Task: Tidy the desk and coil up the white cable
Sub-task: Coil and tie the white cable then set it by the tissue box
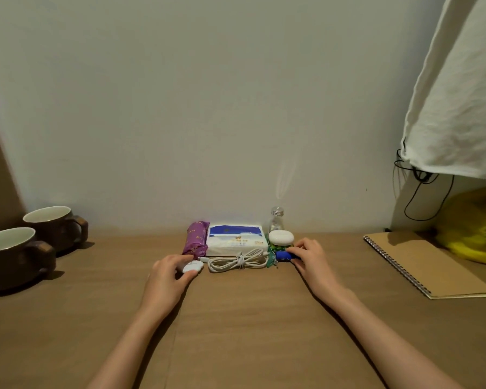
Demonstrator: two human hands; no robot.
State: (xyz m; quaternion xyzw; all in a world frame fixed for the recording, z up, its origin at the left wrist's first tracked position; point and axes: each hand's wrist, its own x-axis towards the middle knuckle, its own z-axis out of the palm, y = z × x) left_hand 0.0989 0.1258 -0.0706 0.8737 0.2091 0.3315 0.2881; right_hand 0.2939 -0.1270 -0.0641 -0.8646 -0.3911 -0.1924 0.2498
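Left of the coiled white cable (237,261), the left hand (169,273) grips a white plug (192,266); right of it, the right hand (309,258) pinches a blue object (284,255).

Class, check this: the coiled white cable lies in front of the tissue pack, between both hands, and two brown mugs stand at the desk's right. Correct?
No. The head view shows the mugs at the left of the desk, not right. The cable does lie in front of the tissue pack, between the left hand and right hand.
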